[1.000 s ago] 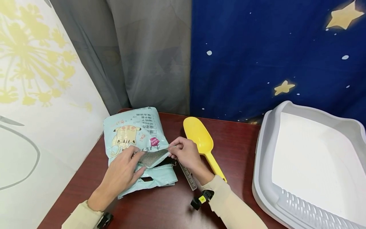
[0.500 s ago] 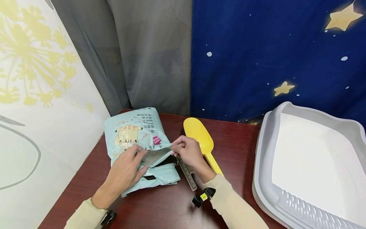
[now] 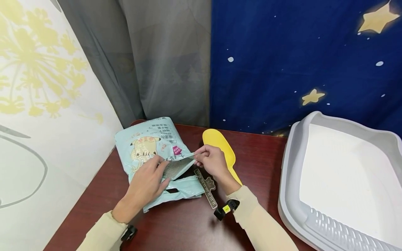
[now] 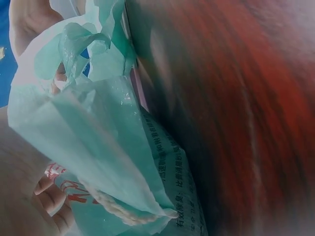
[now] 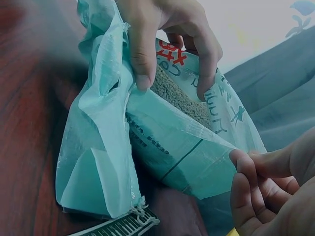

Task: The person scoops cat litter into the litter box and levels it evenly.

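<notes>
A light blue bag of cat litter [image 3: 150, 139] lies at the table's left, its cut mouth gaping toward the person and showing grey-brown granules [image 3: 176, 168]. My left hand [image 3: 147, 184] holds the left part of the mouth. In the right wrist view, its thumb [image 5: 143, 59] lies on the near lip and a finger [image 5: 206, 59] bends over the far lip. My right hand [image 3: 215, 165] pinches the mouth's right corner between thumb and fingertips. A blue strip with a handle slot [image 3: 185, 190] lies below the mouth; whether it is still attached is unclear.
A yellow scoop [image 3: 220, 144] lies behind the right hand. Beside the right forearm is a flat piece with a piano-key pattern [image 3: 207, 190]. A grey litter box [image 3: 290, 181] with a white inside stands at the right. A white panel [image 3: 62, 146] borders the table's left, curtains [image 3: 169, 69] its back.
Both hands and the mouth of the bag have shifted a little to the right. The piano-key piece, partly covered before, now shows almost whole.
</notes>
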`<control>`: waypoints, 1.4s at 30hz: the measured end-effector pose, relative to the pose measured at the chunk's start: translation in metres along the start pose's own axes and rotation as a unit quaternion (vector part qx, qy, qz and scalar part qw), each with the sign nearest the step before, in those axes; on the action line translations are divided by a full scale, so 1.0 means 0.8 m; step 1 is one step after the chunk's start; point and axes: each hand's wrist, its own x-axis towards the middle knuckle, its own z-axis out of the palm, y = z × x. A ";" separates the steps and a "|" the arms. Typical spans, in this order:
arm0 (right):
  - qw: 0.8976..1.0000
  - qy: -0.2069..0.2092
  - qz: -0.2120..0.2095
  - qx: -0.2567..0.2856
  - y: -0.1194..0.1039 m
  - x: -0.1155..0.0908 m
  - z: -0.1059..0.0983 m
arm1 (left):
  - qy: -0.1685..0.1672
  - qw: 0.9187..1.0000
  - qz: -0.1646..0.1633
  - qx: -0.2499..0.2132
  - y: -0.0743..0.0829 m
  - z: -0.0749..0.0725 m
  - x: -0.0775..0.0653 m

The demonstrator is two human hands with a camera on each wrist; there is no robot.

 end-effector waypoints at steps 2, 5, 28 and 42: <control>1.000 0.003 0.003 0.001 0.000 0.001 -0.002 | 0.003 1.000 -0.001 -0.001 0.002 0.002 0.003; 1.000 0.007 0.002 0.007 0.000 0.001 -0.003 | 0.004 1.000 -0.004 0.001 0.004 0.003 0.006; 0.994 -0.007 -0.063 -0.083 0.004 -0.015 -0.004 | -0.012 1.000 -0.028 0.002 0.008 0.001 0.011; 0.975 0.045 -0.067 -0.209 -0.008 -0.048 -0.057 | -0.010 0.999 -0.030 -0.016 0.004 0.004 0.010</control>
